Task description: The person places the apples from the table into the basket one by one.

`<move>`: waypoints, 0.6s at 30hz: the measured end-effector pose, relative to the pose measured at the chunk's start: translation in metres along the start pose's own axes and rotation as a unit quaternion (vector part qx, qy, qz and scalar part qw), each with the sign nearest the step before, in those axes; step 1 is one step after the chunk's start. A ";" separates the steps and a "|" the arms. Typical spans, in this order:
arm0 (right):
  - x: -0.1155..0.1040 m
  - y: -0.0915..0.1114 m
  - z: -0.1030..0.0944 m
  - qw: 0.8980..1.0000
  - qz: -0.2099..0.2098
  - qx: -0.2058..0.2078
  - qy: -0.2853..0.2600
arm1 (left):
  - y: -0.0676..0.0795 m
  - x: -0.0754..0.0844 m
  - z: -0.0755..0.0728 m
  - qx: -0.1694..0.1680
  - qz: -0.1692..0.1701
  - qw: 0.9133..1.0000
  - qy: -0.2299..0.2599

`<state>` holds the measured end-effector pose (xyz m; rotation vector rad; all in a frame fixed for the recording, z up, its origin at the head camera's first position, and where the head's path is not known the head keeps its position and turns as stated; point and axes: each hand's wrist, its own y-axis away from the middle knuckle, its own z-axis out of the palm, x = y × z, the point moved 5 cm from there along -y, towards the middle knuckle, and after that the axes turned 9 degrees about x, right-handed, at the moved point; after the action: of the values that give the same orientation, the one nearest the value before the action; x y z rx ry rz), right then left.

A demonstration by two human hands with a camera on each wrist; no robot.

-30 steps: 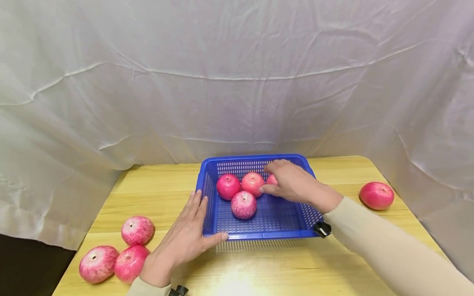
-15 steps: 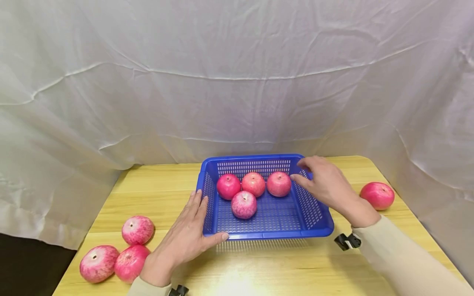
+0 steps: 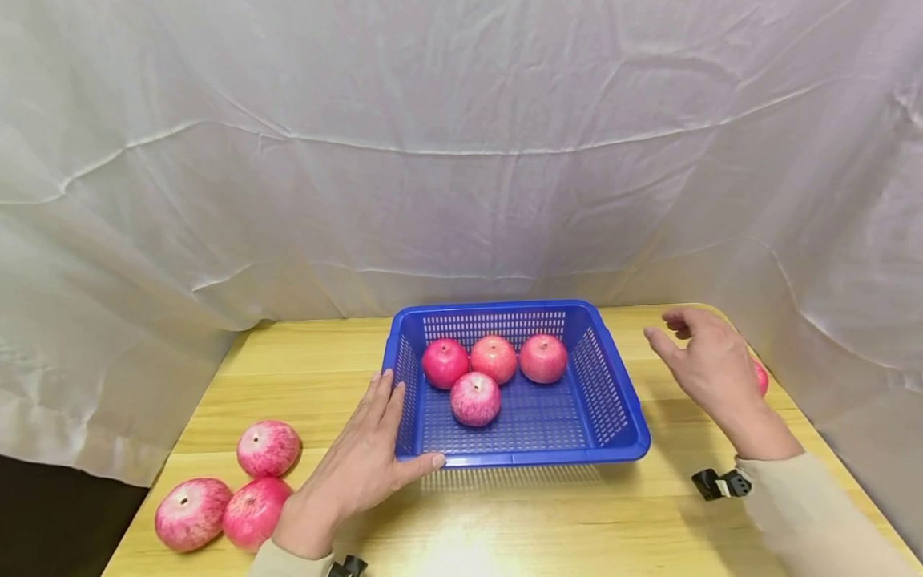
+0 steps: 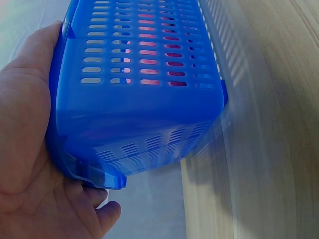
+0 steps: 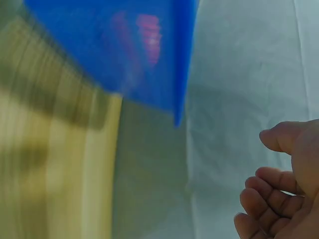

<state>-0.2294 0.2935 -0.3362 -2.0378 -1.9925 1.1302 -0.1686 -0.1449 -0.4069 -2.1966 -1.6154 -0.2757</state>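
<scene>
A blue plastic mesh basket stands at the middle of the table, with several pink-red apples inside, among them a streaked apple in front. My left hand rests on its front left corner, fingers fairly straight along the left rim and thumb on the front rim; the left wrist view shows the palm against the basket's rim. Right of the basket, my right hand is in the air, holding nothing, fingers loosely bent. Behind it, a red apple is mostly hidden.
Three loose apples lie at the table's front left: a streaked one, a paler streaked one and a redder one partly behind the left wrist. A pale cloth hangs behind the wooden table.
My right hand has left the apple at the right in the basket and moved right, out over the rim towards the lone apple. The left hand and the basket have stayed put.
</scene>
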 end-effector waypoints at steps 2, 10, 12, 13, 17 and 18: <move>0.017 -0.001 0.000 1.000 0.018 -0.007 0.006 | 0.000 0.000 -0.001 0.002 0.001 1.000 0.000; 0.077 0.000 0.003 0.996 0.061 -0.032 0.065 | 0.000 0.000 0.000 0.001 0.001 1.000 -0.005; 0.089 0.002 0.004 0.994 0.065 -0.031 0.079 | 0.000 0.000 0.000 0.001 0.001 1.000 -0.004; 0.093 0.004 0.005 0.994 0.066 -0.030 0.087 | 0.000 0.000 0.000 0.000 0.001 1.000 -0.003; 0.112 0.011 0.008 0.987 0.096 -0.052 0.115 | 0.000 0.000 0.001 -0.002 -0.001 1.000 -0.001; 0.116 0.012 0.009 0.985 0.107 -0.061 0.117 | -0.001 0.000 0.001 -0.003 -0.001 1.000 0.000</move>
<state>-0.2369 0.3909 -0.4000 -2.3665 -1.8062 0.7680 -0.1693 -0.1445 -0.4082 -2.1987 -1.6193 -0.2806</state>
